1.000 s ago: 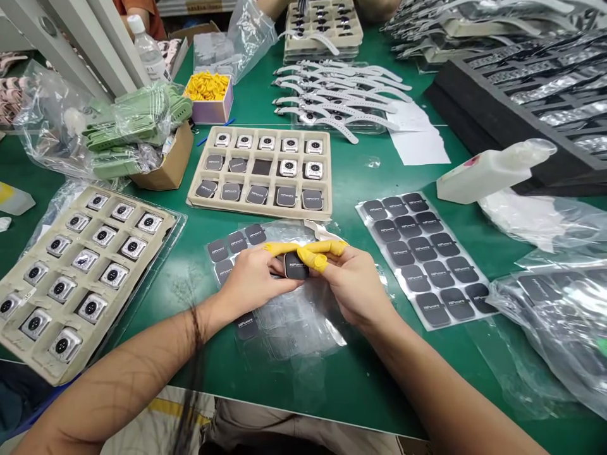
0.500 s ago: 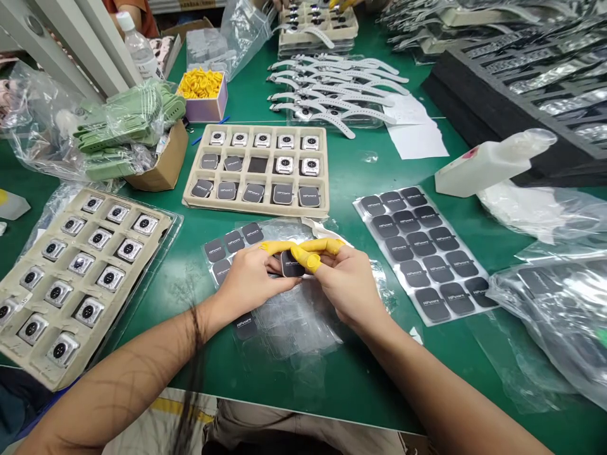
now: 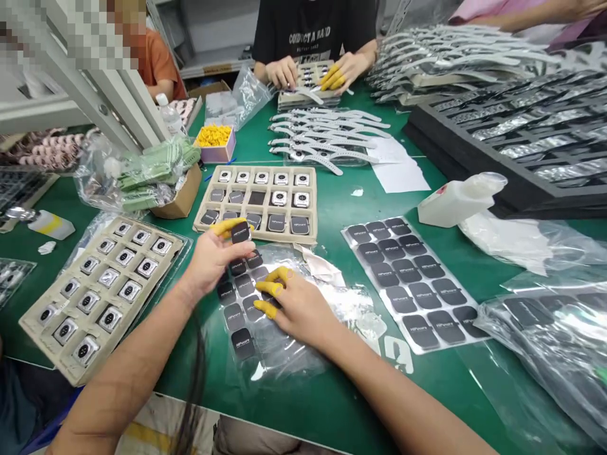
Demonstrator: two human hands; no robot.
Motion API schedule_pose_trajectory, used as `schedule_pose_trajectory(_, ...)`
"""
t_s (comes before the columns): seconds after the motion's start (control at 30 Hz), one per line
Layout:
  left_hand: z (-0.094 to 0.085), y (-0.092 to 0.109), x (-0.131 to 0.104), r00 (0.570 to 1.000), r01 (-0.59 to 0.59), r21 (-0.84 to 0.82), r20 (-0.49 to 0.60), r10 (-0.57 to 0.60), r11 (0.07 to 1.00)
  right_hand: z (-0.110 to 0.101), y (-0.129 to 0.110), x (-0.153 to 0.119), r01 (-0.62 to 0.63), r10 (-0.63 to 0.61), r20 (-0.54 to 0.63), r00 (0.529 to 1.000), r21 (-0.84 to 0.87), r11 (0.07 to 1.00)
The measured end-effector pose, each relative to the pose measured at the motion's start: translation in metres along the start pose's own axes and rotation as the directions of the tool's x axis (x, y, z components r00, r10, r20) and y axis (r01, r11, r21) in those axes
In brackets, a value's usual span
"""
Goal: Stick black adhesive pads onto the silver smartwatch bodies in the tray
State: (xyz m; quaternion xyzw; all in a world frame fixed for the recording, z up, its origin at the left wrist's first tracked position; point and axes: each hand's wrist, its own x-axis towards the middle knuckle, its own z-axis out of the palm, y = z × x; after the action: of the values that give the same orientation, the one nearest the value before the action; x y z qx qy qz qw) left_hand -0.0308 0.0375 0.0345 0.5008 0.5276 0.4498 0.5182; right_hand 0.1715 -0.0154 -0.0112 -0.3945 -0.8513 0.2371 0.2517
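Note:
My left hand (image 3: 214,256), with yellow finger cots, is closed on a smartwatch body (image 3: 241,232) whose black face carries white lettering. It is held just in front of the sectioned tray (image 3: 256,235), which has watch bodies in most pockets. Below and to the right, my right hand (image 3: 296,306) has its yellow-cotted fingers apart. It hovers over or touches a clear sheet of black square stickers (image 3: 243,344); contact is hard to tell. The near part of this sheet lies among crumpled clear film (image 3: 294,354).
A second tray of watch bodies (image 3: 45,344) lies left. On the right are another sticker sheet (image 3: 403,294), a white bottle (image 3: 455,205) and a black foam tray (image 3: 502,151). White watch straps (image 3: 327,129) lie ahead. Across the table, a co-worker's hands (image 3: 341,72) handle watches.
My left hand has moved left and up with the watch body. My right hand has let go of it and come down over the sticker sheet. The view has tilted up.

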Motion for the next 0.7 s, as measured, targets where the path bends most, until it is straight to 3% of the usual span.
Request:
schedule_pose_trajectory(0.03,-0.01,0.009,0.015,0.994,-0.107,0.196,0.022,0.105,0.975,0.0,-0.001,0.001,0.026,-0.024,0.036,0.999,-0.047,0.999)
schedule_pose_trajectory(0.07,-0.019,0.018,0.034,0.977,-0.213,0.397,0.083,0.197,0.893,0.0,-0.002,0.002,0.035,-0.032,0.049,0.998,-0.07,0.997)
schedule_pose_trajectory(0.13,-0.032,0.032,0.075,0.931,-0.364,0.653,0.241,0.274,0.664,-0.001,-0.002,0.003,0.036,-0.033,0.056,0.998,-0.071,0.997)
schedule_pose_trajectory(0.2,-0.038,0.038,0.117,0.906,-0.421,0.727,0.363,0.217,0.542,-0.002,-0.001,0.004,0.038,-0.034,0.057,0.998,-0.067,0.997)
schedule_pose_trajectory(0.3,-0.034,0.039,0.158,0.898,-0.414,0.767,0.433,0.082,0.49,-0.003,0.0,0.004,0.042,-0.038,0.064,0.997,-0.067,0.997)
schedule_pose_trajectory(0.4,-0.016,0.042,0.17,0.906,-0.423,0.849,0.398,0.143,0.316,-0.004,-0.001,0.005,0.034,-0.027,0.089,0.996,-0.077,0.996)
schedule_pose_trajectory(0.47,0.003,0.048,0.172,0.867,-0.495,0.856,0.472,0.161,0.152,-0.006,-0.002,0.005,0.023,-0.01,0.125,0.992,-0.097,0.995)
schedule_pose_trajectory(0.6,0.043,0.063,0.182,0.748,-0.66,0.746,0.642,-0.169,-0.087,-0.008,-0.003,0.005,0.007,0.01,0.163,0.987,-0.105,0.994)
schedule_pose_trajectory(0.7,0.055,0.073,0.188,0.706,-0.706,0.682,0.659,-0.259,-0.191,-0.005,-0.001,0.003,0.015,-0.009,0.128,0.992,-0.047,0.999)
